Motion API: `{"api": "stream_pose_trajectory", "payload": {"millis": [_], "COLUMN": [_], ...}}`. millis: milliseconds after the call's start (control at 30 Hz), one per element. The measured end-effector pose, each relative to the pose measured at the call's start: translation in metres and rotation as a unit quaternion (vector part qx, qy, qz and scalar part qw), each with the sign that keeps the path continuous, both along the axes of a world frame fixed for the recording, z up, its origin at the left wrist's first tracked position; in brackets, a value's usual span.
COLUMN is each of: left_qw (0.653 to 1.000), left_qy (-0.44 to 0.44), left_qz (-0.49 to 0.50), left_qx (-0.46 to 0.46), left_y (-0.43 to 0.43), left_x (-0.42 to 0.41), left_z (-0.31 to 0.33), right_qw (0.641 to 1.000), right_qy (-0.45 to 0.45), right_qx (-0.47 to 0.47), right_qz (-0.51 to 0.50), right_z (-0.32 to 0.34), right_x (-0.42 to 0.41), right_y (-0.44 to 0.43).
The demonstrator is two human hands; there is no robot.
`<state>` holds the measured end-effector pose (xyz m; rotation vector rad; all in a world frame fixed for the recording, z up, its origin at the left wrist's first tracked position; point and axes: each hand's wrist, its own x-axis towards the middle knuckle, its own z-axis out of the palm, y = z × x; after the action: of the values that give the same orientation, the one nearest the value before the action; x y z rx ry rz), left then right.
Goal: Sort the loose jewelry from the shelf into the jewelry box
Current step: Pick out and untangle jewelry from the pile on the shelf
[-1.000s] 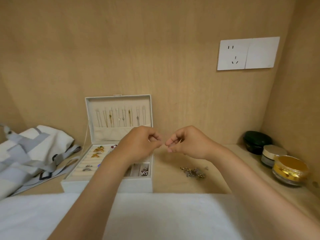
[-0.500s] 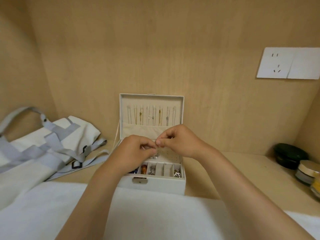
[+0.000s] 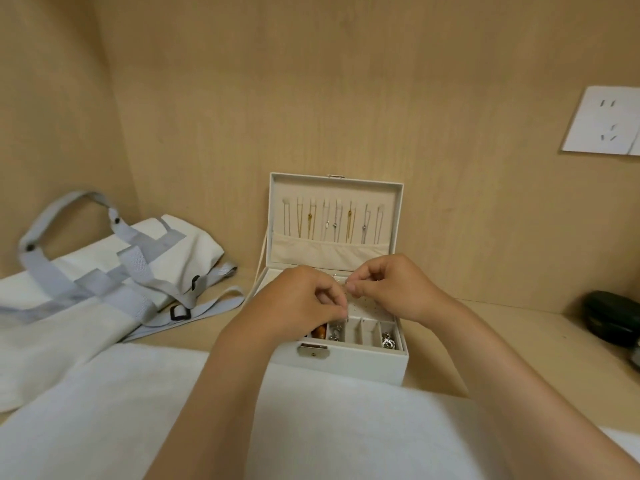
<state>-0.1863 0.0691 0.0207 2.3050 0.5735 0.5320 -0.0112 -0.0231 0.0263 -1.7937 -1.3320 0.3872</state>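
Head view: left hand [image 3: 304, 303] and right hand [image 3: 391, 289], fingers curled and fingertips meeting, pinch a silvery piece [image 3: 343, 283] between them, too small to identify, just above the perforated panel [image 3: 370, 306] of the open jewelry box [image 3: 346, 370] on the shelf [image 3: 491, 327]. Step in hand looks like seating an earring; next calls for fine alignment with a hole, then release.
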Motion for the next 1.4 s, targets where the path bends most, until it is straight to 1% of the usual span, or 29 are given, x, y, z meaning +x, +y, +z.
{"api": "stream_pose_trajectory", "payload": {"millis": [100,267,500,633,733,800,867,933,967,1033,1100,1200,1267,1333,1400], "left_qw": [1.0,0.999,0.998,0.997,0.999,0.999,0.997,0.997,0.998,0.999,0.999,0.989,0.979,0.978,0.981], "left_qy": [0.018,0.007,0.046,0.048,0.019,-0.023,-0.061,-0.06,-0.045,-0.027,-0.027,0.011,0.051,0.069,0.064], "left_qz": [0.0,-0.039,-0.029,-0.037,-0.012,0.023,0.037,0.013,0.002,-0.005,0.021,0.061,0.065,0.066,0.062], "left_qx": [0.005,-0.014,0.04,0.057,0.037,0.037,0.009,-0.037,-0.04,-0.031,0.001,0.137,0.189,0.186,0.17], "left_y": [0.001,-0.005,-0.013,-0.018,-0.017,-0.012,-0.008,-0.01,-0.012,-0.015,-0.011,-0.003,-0.003,-0.005,-0.007], "left_x": [-0.002,-0.001,0.009,0.01,0.007,0.007,0.006,0.005,0.005,0.006,0.006,0.005,0.004,0.006,0.008], "left_z": [0.001,0.001,-0.003,-0.003,0.0,0.001,0.003,0.004,0.004,0.003,0.001,-0.002,-0.002,-0.003,-0.002], "right_qw": [1.0,1.0,0.999,0.999,0.998,0.998,0.998,0.998,0.998,0.999,0.999,0.999,0.999,0.999,0.999], "right_qy": [0.006,-0.015,-0.043,-0.036,-0.053,-0.058,-0.055,-0.052,-0.051,-0.049,-0.045,-0.04,-0.04,-0.045,-0.05], "right_qx": [0.0,0.003,-0.005,-0.015,-0.013,-0.009,-0.004,0.001,0.004,0.01,0.012,0.005,0.0,-0.002,-0.002], "right_qz": [0.005,0.011,0.019,0.019,0.025,0.025,0.024,0.022,0.021,0.018,0.018,0.019,0.016,0.017,0.021], "right_z": [0.0,0.0,0.003,0.004,0.004,0.004,0.004,0.005,0.005,0.006,0.006,0.006,0.005,0.005,0.004], "right_x": [0.0,0.0,0.003,0.004,0.006,0.009,0.012,0.013,0.014,0.013,0.013,0.012,0.011,0.01,0.01], "right_y": [0.0,0.001,-0.002,-0.004,-0.005,-0.005,-0.006,-0.006,-0.006,-0.007,-0.008,-0.008,-0.007,-0.007,-0.007]}}
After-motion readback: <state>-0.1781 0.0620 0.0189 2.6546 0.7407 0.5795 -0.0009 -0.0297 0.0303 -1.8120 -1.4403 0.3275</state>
